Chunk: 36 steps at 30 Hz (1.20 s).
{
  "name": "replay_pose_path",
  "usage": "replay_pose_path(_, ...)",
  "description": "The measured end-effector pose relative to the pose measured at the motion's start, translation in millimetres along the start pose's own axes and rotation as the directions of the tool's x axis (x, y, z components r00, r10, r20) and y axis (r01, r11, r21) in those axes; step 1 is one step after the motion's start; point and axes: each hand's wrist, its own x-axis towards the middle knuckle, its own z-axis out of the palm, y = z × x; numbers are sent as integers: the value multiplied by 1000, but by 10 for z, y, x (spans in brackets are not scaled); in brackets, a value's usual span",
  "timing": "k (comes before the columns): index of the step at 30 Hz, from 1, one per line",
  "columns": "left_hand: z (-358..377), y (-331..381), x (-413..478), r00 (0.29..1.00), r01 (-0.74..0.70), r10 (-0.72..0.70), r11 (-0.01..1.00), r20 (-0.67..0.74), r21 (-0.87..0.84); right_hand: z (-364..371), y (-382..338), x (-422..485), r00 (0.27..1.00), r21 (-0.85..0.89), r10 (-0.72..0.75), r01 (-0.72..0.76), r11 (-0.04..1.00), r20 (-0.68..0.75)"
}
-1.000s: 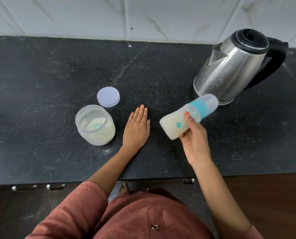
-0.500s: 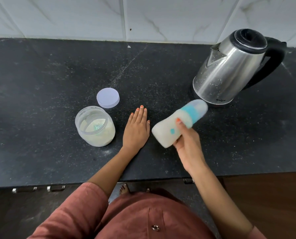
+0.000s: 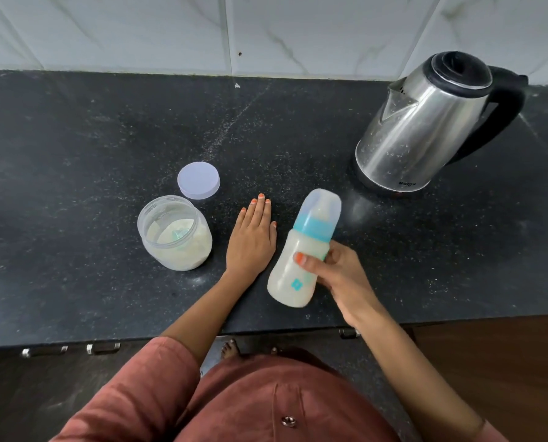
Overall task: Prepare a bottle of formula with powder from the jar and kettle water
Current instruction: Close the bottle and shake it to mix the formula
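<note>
My right hand (image 3: 338, 277) grips a capped baby bottle (image 3: 301, 250) full of milky white formula, with a teal collar and clear cap, held above the black counter (image 3: 75, 138) and tilted slightly, cap pointing away. My left hand (image 3: 252, 236) lies flat on the counter with straight fingers, just left of the bottle. To its left stands the open clear jar (image 3: 175, 232) of white powder with a teal scoop inside. A steel kettle (image 3: 426, 122) with black lid and handle stands at the back right.
The jar's pale round lid (image 3: 198, 180) lies on the counter just behind the jar. A white tiled wall (image 3: 266, 30) runs along the back. The counter's front edge, with drawer handles below, is close to my body.
My right hand has swung the bottle from a strong sideways tilt toward upright and brought it nearer and left. The left hand, jar and kettle have stayed put.
</note>
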Motion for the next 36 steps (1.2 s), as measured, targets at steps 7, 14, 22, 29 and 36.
replay_pose_path(7,12,0,3,1000,2,-1,1000,-11,17,-52,-128,175,970,398,-41,136,907,-238)
replay_pose_path(14,12,-5,5,1000,6,-6,1000,-2,23,-36,-70,24,1000,85,-20,20,996,8)
replay_pose_path(22,16,-4,5,1000,2,-2,1000,-7,26,-7,-61,67,986,218,-21,57,974,-163)
replay_pose_path(29,15,-6,4,1000,4,-3,999,-13,33,-56,-156,122,978,363,-6,83,928,-210)
replay_pose_path(36,22,-11,16,1000,0,0,1000,-3,15,-28,-54,7,1000,-16,8,-9,1000,-29)
